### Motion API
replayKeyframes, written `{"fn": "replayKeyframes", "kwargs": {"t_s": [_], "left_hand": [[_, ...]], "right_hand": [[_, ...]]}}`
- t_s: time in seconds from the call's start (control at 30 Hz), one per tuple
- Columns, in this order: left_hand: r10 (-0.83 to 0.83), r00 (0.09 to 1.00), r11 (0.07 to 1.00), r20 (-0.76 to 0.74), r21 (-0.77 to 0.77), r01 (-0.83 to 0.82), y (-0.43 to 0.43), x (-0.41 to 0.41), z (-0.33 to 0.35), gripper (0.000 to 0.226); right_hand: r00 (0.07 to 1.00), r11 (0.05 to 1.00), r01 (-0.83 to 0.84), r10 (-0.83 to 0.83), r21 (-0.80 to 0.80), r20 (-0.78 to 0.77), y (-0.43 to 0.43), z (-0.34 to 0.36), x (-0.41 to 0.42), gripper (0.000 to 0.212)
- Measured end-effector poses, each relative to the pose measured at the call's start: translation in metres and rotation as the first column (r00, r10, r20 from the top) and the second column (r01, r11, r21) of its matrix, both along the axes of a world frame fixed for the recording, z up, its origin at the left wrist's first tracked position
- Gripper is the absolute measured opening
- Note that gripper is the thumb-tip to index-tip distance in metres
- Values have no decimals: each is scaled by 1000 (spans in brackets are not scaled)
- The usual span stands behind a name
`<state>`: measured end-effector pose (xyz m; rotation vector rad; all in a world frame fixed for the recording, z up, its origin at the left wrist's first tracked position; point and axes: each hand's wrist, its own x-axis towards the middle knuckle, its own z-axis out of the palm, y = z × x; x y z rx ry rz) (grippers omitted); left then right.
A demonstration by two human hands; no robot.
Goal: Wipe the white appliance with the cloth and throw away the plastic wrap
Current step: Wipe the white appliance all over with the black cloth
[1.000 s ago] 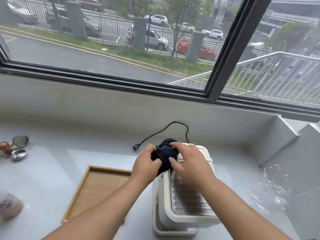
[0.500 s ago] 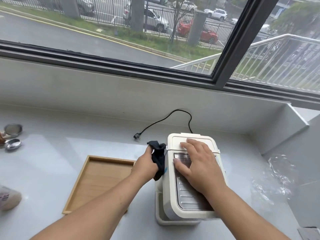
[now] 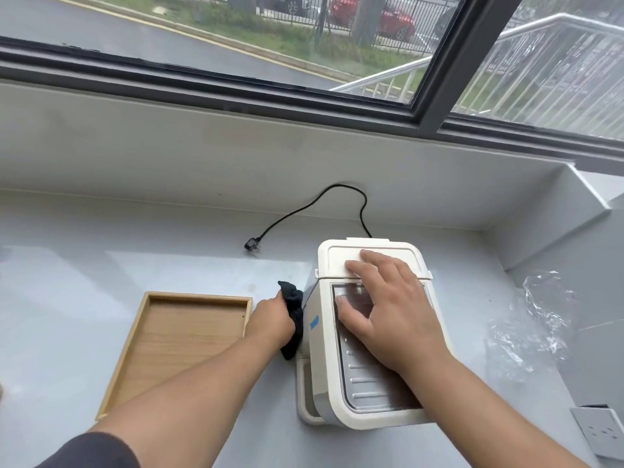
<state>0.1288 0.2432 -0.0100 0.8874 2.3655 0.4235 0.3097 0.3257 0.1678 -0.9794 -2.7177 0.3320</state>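
Observation:
The white appliance stands on the grey counter, right of centre, with a clear slotted panel on its top face. My right hand lies flat on that top, fingers spread, holding nothing. My left hand presses a dark cloth against the appliance's left side wall. Crumpled clear plastic wrap lies on the counter to the right of the appliance, apart from both hands.
An empty wooden tray lies left of the appliance, under my left forearm. A black power cord with plug runs from behind the appliance. A wall socket sits at the lower right. The window wall bounds the back.
Both hands held the cloth on top of the appliance; now my left hand alone has carried it down the left side, and my right hand has flattened on the top.

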Motion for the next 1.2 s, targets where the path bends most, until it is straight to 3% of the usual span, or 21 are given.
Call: {"fn": "replayKeyframes", "kwargs": {"t_s": [0.1,0.17,0.37,0.57,0.97,1.2], "left_hand": [[-121,962,989,-246,-107,97,6,3,-8,37],[-158,942,983,-295,-134,123,8,6,-12,36],[-76,991,997,-112,-39,72,-1,15,-18,32],[-19,998,999,-57,26,21,-32,41,-22,28],[-60,998,993,28,-96,62,-95,102,-10,33],[178,965,984,194,-62,-169,-104,171,10,36]], "right_hand": [[1000,1000,3,-3,5,-4,1,-2,0,52],[1000,1000,3,-3,9,-8,2,-2,0,52],[1000,999,9,-9,31,17,2,-3,1,54],[1000,1000,8,-8,30,8,2,-3,1,53],[1000,1000,-9,9,23,-3,-1,0,3,52],[990,996,-26,37,81,-137,-8,5,11,51]]}}
